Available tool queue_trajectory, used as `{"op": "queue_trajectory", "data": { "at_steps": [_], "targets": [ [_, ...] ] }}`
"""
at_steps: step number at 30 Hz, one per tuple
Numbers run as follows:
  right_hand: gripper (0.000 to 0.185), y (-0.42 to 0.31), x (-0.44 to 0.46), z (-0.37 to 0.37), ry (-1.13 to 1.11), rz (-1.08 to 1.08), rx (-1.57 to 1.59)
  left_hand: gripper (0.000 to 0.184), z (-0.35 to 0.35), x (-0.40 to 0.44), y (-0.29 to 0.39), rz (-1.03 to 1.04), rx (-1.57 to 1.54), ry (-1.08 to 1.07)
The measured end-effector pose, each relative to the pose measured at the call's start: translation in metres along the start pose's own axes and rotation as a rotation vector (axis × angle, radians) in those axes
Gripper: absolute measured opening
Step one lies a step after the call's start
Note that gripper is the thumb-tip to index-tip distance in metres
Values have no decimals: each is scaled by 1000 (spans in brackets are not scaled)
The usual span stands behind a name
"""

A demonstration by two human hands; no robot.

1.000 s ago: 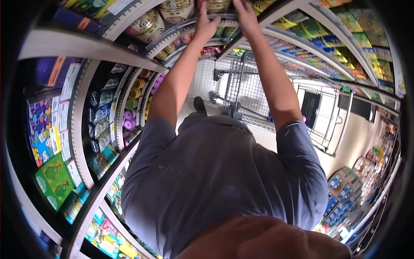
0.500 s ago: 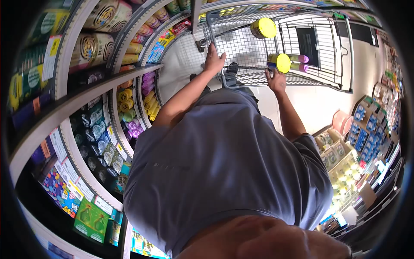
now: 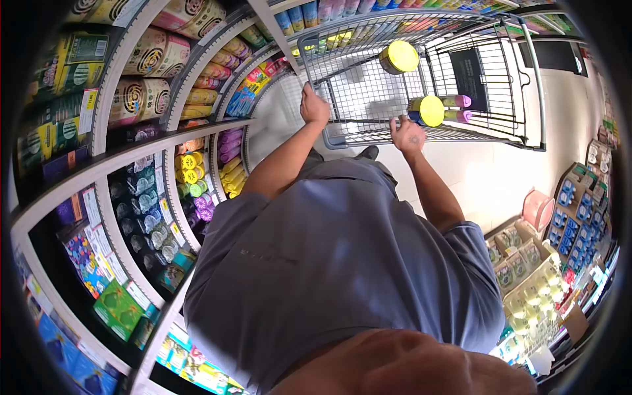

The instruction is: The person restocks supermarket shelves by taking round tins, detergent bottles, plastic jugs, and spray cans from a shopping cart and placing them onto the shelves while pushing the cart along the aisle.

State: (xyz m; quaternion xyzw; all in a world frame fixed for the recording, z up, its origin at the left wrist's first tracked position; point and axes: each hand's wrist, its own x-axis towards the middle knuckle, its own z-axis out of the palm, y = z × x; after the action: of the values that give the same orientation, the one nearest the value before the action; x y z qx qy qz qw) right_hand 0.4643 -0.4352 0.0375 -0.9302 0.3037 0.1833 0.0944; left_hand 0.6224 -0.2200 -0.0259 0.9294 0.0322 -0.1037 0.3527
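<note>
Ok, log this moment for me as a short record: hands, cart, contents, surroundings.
Left hand: left hand at the cart's end rim; firmness of grip unclear
Right hand: right hand at the near side rim, beside the near yellow-lidded tub
Cart: wire shopping cart, ahead of the person
Contents: near tub, far yellow-lidded tub, two slim purple-ended items
Left side: stocked shelves
</note>
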Motion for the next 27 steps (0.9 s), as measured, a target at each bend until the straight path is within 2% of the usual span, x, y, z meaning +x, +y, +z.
{"op": "queue_trajectory", "data": {
  "at_steps": [6, 8, 9, 11, 13, 15, 16, 17, 19, 21, 22, 27],
  "targets": [
    [59, 43, 15, -2, -68, -21, 7, 64, 36, -21, 40, -53, 96, 120],
    [59, 65, 14, -1, -39, -161, 166, 63, 43, -26, 48, -80, 154, 79],
    [59, 78, 16, -2, -38, -163, 175, 63, 46, -25, 52, -108, 207, 34],
    [56, 111, 23, -13, -37, -293, 374, 59, 61, -21, 51, -65, 200, 80],
    [50, 157, 41, -32, 107, -289, 363, 51, 69, -23, 64, -54, 208, 70],
    [48, 215, 61, -52, 401, -359, 165, 44, 75, -22, 76, -34, 216, 61],
    [47, 245, 73, -52, 459, -308, 98, 42, 79, -20, 80, -3, 237, 86],
    [52, 275, 82, -53, 429, -256, 40, 40, 84, -19, 84, 25, 260, 109],
    [57, 293, 87, -66, 41, 73, -18, 37, 92, -18, 95, 4, 255, 76],
    [59, 297, 89, -75, 37, 38, 5, 35, 107, -12, 99, 50, 253, 132],
    [54, 303, 96, -74, 34, 45, -27, 34, 111, -11, 108, 14, 269, 97],
    [54, 328, 115, -89, -37, 76, -34, 35, 139, -1, 135, 4, 293, 78]
  ]
}}
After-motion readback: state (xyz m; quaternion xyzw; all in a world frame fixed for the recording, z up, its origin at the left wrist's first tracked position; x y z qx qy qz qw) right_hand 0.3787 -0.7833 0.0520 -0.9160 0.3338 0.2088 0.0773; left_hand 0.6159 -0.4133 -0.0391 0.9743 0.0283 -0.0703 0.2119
